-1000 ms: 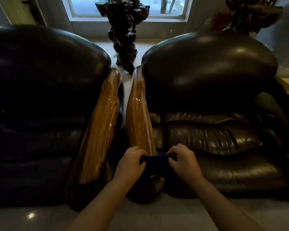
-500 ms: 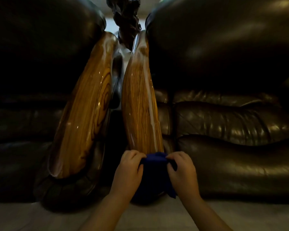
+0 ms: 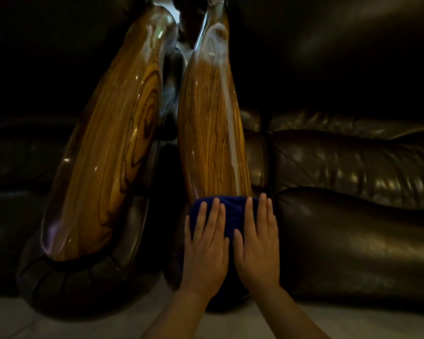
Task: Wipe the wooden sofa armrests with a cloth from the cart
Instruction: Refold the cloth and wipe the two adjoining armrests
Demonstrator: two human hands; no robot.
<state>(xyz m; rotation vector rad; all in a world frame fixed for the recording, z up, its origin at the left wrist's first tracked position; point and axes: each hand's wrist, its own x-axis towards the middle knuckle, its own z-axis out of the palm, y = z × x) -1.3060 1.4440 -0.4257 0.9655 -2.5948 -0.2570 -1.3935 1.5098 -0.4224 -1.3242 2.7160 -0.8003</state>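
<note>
Two glossy wooden armrests stand side by side between two dark leather sofas. A dark blue cloth (image 3: pixel 231 211) lies over the near end of the right armrest (image 3: pixel 211 123). My left hand (image 3: pixel 206 243) and my right hand (image 3: pixel 257 241) press flat on the cloth side by side, fingers straight and pointing away from me. The left armrest (image 3: pixel 108 152) is bare and shiny, apart from both hands. Most of the cloth is hidden under my palms.
Dark leather seat cushions (image 3: pixel 348 167) lie to the right of the hands, and the other sofa (image 3: pixel 22 155) fills the left. A narrow dark gap (image 3: pixel 169 111) separates the two armrests. Pale floor (image 3: pixel 59 324) runs along the bottom edge.
Both hands have opened from gripping the bunched cloth to lying flat on it, and the cloth now spreads over the armrest's near end. The view has moved closer and lower.
</note>
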